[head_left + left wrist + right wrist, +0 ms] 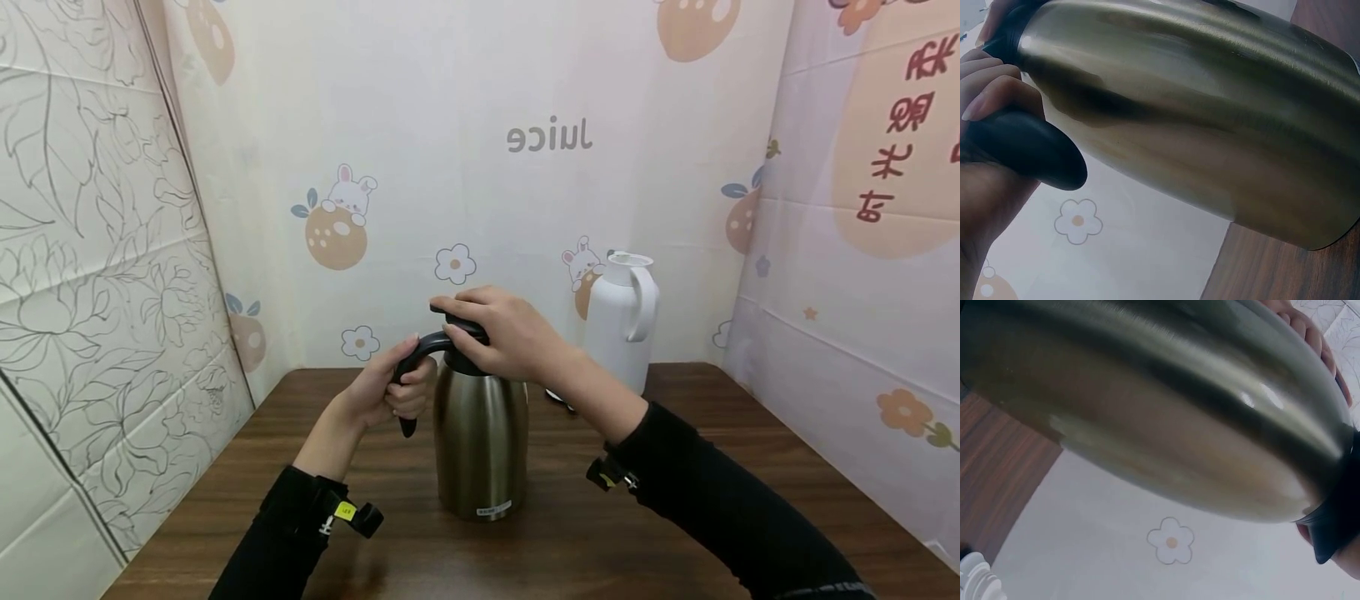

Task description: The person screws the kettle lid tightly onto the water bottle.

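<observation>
A brushed, bronze-coloured thermos jug (pixel 482 450) stands upright on the brown wooden table, a small white label near its base. Its black handle (pixel 408 367) points left, and my left hand (pixel 378 387) grips it with fingers curled round. In the left wrist view the handle's rounded lower end (pixel 1054 153) sticks out below those fingers. My right hand (pixel 506 329) lies over the black lid (pixel 465 364), fingers across its top and thumb lower down, holding it. Much of the lid is hidden under that hand. The black spout (pixel 1322 540) shows in the right wrist view.
A white jug (pixel 611 325) with a white handle stands behind, on the right. A small dark-and-white item (pixel 558 402) lies partly hidden by my right forearm. A white ridged piece (pixel 979 578) shows in the right wrist view's corner. Patterned curtains surround the table (pixel 390 533).
</observation>
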{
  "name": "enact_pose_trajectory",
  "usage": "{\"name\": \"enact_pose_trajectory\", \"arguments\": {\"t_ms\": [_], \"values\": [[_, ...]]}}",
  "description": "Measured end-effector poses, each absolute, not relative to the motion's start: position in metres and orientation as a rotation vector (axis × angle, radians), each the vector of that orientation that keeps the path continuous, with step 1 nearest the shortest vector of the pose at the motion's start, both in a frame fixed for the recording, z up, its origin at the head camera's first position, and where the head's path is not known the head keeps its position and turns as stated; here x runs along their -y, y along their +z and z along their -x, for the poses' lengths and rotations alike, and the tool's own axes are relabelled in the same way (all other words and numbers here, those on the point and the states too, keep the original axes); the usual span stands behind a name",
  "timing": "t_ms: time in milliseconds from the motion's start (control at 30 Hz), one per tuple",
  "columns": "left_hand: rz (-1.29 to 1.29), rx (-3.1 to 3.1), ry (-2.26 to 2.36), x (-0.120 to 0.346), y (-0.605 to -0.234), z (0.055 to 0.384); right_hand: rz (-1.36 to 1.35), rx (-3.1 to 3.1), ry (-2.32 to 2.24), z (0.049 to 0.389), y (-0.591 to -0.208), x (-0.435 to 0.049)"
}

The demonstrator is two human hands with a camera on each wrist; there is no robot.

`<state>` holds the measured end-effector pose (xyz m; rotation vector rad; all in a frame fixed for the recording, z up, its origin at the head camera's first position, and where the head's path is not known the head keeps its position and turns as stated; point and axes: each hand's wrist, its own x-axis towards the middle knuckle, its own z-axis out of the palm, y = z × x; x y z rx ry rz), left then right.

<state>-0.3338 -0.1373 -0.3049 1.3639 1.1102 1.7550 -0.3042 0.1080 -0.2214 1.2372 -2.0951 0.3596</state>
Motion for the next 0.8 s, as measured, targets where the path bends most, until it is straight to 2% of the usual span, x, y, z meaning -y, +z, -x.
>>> {"name": "enact_pose_trajectory", "arguments": {"t_ms": [800], "values": [[-1.363, -1.114, 1.75, 0.137, -0.304, 0.332, -0.757, 2.264, 0.196, 0.277, -0.224, -0.08]]}}
